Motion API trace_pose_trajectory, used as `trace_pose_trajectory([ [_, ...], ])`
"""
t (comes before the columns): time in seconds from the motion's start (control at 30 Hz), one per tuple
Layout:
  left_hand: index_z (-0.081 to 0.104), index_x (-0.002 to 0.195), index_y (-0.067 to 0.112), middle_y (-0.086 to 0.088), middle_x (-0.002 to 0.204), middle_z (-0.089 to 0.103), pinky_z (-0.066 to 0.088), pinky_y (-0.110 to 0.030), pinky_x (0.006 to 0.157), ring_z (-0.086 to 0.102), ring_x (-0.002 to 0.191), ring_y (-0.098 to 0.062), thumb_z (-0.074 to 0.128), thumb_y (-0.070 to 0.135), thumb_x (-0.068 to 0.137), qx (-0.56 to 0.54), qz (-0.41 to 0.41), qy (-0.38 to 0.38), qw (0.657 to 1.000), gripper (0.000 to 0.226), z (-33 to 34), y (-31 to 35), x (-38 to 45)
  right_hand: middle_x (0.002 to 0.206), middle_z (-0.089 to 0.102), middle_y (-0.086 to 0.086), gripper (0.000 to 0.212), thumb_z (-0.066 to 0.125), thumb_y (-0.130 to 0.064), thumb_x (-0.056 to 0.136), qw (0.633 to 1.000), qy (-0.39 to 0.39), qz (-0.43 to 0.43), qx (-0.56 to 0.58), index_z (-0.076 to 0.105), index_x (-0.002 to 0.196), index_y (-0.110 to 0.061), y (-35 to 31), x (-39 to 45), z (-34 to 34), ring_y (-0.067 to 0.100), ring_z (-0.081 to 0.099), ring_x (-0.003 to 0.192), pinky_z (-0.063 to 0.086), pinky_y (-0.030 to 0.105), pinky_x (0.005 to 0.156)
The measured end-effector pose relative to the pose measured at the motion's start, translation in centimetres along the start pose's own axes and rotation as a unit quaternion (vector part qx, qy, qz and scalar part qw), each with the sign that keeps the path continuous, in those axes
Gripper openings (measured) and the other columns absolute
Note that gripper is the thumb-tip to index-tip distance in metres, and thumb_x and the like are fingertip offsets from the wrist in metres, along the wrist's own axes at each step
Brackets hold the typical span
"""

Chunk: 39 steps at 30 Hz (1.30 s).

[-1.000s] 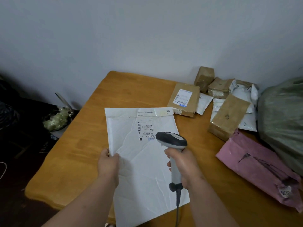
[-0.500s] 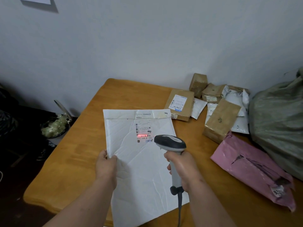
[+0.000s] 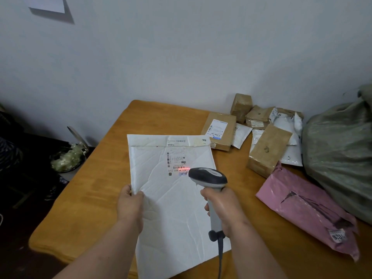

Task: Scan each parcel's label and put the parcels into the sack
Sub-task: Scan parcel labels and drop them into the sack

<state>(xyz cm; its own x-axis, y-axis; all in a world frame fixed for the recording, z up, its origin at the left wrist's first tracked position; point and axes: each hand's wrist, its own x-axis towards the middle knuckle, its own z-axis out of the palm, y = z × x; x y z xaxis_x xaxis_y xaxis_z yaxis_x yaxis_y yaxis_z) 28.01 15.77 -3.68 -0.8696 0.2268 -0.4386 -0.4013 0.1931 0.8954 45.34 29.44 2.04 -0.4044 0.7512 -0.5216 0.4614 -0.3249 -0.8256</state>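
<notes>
At the near edge of the wooden surface [image 3: 96, 200], a large white padded mailer [image 3: 173, 214] lies flat, its bottom corner running past the edge and out of view. The left hand [image 3: 130, 206] pinches the mailer's left border, thumb on top, the other fingers tucked out of sight beneath. The right hand [image 3: 223, 208] is clenched around the handle of a grey barcode scanner [image 3: 209, 178], its grip hiding most of the handle; the cable drops out of the frame below. The scanner's head covers part of the mailer, and just ahead of it a red line of light falls across the barcode on the mailer's label [image 3: 177, 163]. The print there is too small to read.

To the right lies a pink poly parcel [image 3: 308, 210], its sticker turned away and only partly legible. Beyond it a brown taped parcel [image 3: 267, 150] leans across white poly bags [image 3: 289, 137], which are half buried. A flat cardboard box [image 3: 219, 131] with a label sits near the mailer's far corner, and smaller brown boxes [image 3: 241, 104] crowd against the wall. The grey-green sack [image 3: 338, 150] bulges at the right, cut off by the frame, its mouth not visible. Off the surface to the left, something pale sits in a dark container [image 3: 66, 158], too murky to identify.
</notes>
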Motion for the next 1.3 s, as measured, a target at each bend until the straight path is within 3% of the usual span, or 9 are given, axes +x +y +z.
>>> trace_pose_trajectory([
  [0.17, 0.058, 0.089, 0.026, -0.005, 0.093, 0.065, 0.052, -0.033, 0.067, 0.061, 0.080, -0.029, 0.052, 0.002, 0.095, 0.006, -0.001, 0.005, 1.000, 0.026, 0.2, 0.1, -0.5, 0.066, 0.061, 0.000, 0.009, 0.069, -0.020, 0.085, 1.000, 0.002, -0.006, 0.000, 0.066, 0.091, -0.015, -0.1, -0.2, -0.4, 0.012, 0.058, 0.064, 0.044, 0.025, 0.056],
  [0.37, 0.058, 0.097, 0.024, -0.003, 0.093, 0.064, 0.051, -0.033, 0.067, 0.060, 0.080, -0.026, 0.051, 0.002, 0.096, 0.006, 0.007, 0.007, 1.000, 0.023, 0.4, 0.2, -1.2, 0.058, 0.059, -0.004, 0.007, 0.069, -0.019, 0.083, 1.000, 0.004, -0.010, -0.004, 0.066, 0.088, -0.015, -0.1, -0.1, -0.9, 0.011, 0.057, 0.060, 0.045, 0.025, 0.055],
  [0.67, 0.058, 0.110, 0.020, -0.006, 0.100, 0.062, 0.050, -0.036, 0.073, 0.059, 0.088, -0.029, 0.052, 0.005, 0.097, -0.004, 0.016, 0.007, 1.000, 0.020, 1.1, 0.5, -2.3, 0.068, 0.062, 0.001, 0.010, 0.069, -0.019, 0.086, 1.000, 0.000, -0.020, 0.013, 0.065, 0.093, -0.014, 0.0, -0.4, -2.2, 0.012, 0.059, 0.063, 0.046, 0.026, 0.057],
  [0.8, 0.058, 0.097, 0.025, 0.001, 0.091, 0.062, 0.045, -0.029, 0.059, 0.058, 0.077, -0.021, 0.052, 0.004, 0.097, -0.016, 0.041, 0.010, 0.999, 0.022, 1.6, 1.3, -3.3, 0.076, 0.064, 0.002, 0.014, 0.070, -0.021, 0.086, 0.999, 0.004, -0.027, 0.027, 0.065, 0.098, -0.015, 0.1, -0.7, -3.0, 0.014, 0.061, 0.069, 0.048, 0.028, 0.061],
  [0.93, 0.057, 0.087, 0.026, 0.001, 0.090, 0.064, 0.046, -0.028, 0.058, 0.061, 0.075, -0.020, 0.053, 0.004, 0.096, -0.029, 0.098, 0.007, 0.995, 0.024, 2.3, 4.1, -4.3, 0.085, 0.067, 0.003, 0.016, 0.071, -0.021, 0.085, 0.998, 0.014, -0.040, 0.048, 0.064, 0.099, -0.017, -0.1, -1.4, -4.2, 0.017, 0.063, 0.077, 0.050, 0.031, 0.065],
  [1.07, 0.058, 0.082, 0.031, 0.005, 0.082, 0.064, 0.046, -0.027, 0.055, 0.060, 0.068, -0.016, 0.055, 0.007, 0.095, -0.063, 0.163, -0.009, 0.985, 0.028, 3.3, 8.5, -5.4, 0.090, 0.069, 0.004, 0.015, 0.073, -0.022, 0.083, 0.992, 0.058, -0.055, 0.092, 0.063, 0.095, -0.022, -0.8, -2.6, -5.8, 0.020, 0.066, 0.087, 0.053, 0.038, 0.077],
  [1.2, 0.056, 0.085, 0.026, 0.004, 0.082, 0.062, 0.049, -0.030, 0.066, 0.058, 0.072, -0.017, 0.054, 0.001, 0.095, -0.151, 0.188, -0.073, 0.968, 0.028, 5.8, 13.1, -6.6, 0.081, 0.062, 0.005, 0.013, 0.074, -0.019, 0.082, 0.979, 0.113, -0.073, 0.152, 0.064, 0.090, -0.018, -1.7, -4.5, -7.5, 0.020, 0.058, 0.079, 0.044, 0.035, 0.069],
  [1.3, 0.056, 0.091, 0.024, 0.002, 0.091, 0.065, 0.051, -0.035, 0.077, 0.061, 0.081, -0.019, 0.052, -0.004, 0.097, -0.228, 0.156, -0.132, 0.952, 0.029, 7.8, 15.4, -7.9, 0.097, 0.070, 0.011, 0.022, 0.076, -0.020, 0.082, 0.966, 0.143, -0.085, 0.196, 0.066, 0.101, -0.020, -2.1, -6.2, -9.2, 0.027, 0.064, 0.092, 0.052, 0.044, 0.083],
])
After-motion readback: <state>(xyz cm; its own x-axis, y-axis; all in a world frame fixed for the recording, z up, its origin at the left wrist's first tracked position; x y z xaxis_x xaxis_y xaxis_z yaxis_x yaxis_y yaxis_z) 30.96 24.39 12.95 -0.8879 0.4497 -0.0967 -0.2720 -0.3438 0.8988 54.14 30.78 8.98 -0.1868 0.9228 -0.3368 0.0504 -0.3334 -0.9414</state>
